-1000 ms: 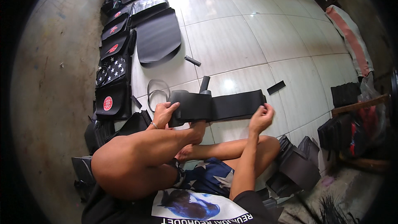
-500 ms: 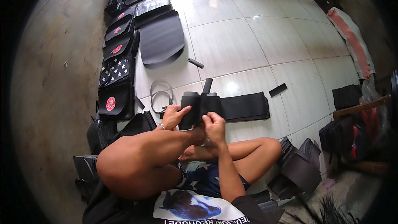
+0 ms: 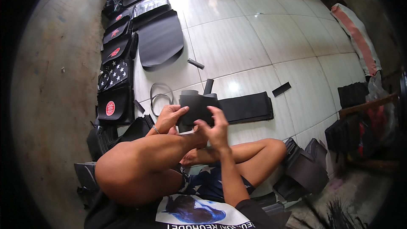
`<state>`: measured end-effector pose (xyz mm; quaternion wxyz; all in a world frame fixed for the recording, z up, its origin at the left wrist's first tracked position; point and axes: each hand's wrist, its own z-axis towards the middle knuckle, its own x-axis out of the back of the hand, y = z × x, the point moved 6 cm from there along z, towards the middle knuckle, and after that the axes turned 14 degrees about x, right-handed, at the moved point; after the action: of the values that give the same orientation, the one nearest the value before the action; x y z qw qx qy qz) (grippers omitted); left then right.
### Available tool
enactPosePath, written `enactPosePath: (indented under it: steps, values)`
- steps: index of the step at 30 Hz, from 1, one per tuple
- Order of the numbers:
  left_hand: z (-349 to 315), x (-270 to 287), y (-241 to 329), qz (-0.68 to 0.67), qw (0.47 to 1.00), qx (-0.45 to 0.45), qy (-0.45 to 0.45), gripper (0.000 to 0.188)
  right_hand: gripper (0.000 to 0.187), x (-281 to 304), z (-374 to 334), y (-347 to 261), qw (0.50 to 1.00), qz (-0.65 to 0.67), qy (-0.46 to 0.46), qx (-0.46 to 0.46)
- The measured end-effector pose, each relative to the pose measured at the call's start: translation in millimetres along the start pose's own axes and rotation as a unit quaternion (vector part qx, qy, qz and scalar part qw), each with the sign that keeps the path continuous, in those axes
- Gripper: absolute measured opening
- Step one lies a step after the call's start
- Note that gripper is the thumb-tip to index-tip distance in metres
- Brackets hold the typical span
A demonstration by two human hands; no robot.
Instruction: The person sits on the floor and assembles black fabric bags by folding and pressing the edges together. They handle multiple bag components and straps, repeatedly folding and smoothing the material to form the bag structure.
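In front of my shins, a folded black sheet piece (image 3: pixel 196 107) is gripped at its left edge by my left hand (image 3: pixel 168 118), thumb on top. My right hand (image 3: pixel 218 129) is by the piece's lower right side, thumb and fingers spread apart; whether the fingertips touch it I cannot tell. Behind the piece a narrow black strip (image 3: pixel 208 86) sticks up beside curled grey-black edges. To the right, a stack of long black sheets (image 3: pixel 246 107) lies on the floor, partly covered by the piece.
A loop of grey strapping (image 3: pixel 162 98) lies left of the piece. Short black strips (image 3: pixel 281 89) are scattered on the tiles. Black flaps with red emblems (image 3: pixel 110 108) line the left wall, beside a large rounded black sheet (image 3: pixel 161 38). Black pieces (image 3: pixel 306 165) are piled by my right knee.
My right hand has opened from a pinch at the piece. The black piece now shows a broader flat face, and the upright strip no longer crosses its front.
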<state>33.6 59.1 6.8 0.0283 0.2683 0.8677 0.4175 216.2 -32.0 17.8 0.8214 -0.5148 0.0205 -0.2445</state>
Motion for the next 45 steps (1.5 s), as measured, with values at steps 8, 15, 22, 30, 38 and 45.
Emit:
enactPosePath:
  steps: [8,15,22,30,38,45]
  values:
    - [-9.6,-3.9,7.0,0.082,0.996,-0.033,0.006,0.026,0.020,9.3,-12.9,50.6,0.984,0.032,0.055,-0.166]
    - [-6.0,9.5,8.5,0.097,0.991,-0.066,0.066,0.028,0.032,164.8,-24.7,84.6,0.856,-0.404,0.300,-0.120]
    - [8.2,18.9,-8.9,0.020,0.974,-0.174,0.142,0.082,0.041,-21.9,4.4,-1.0,0.998,0.046,-0.038,-0.030]
    - [-4.2,-15.2,7.7,-0.005,0.999,-0.001,0.037,0.035,0.025,-35.6,-2.4,9.1,0.993,0.090,-0.034,-0.064]
    - [-1.9,-9.2,-3.9,0.007,0.996,0.008,0.083,0.029,0.024,-55.7,-34.0,50.9,0.974,0.141,-0.071,-0.160]
    - [-8.0,1.8,3.9,0.121,0.986,-0.008,0.114,0.035,0.020,-64.0,-50.5,76.4,0.969,0.169,-0.037,-0.179]
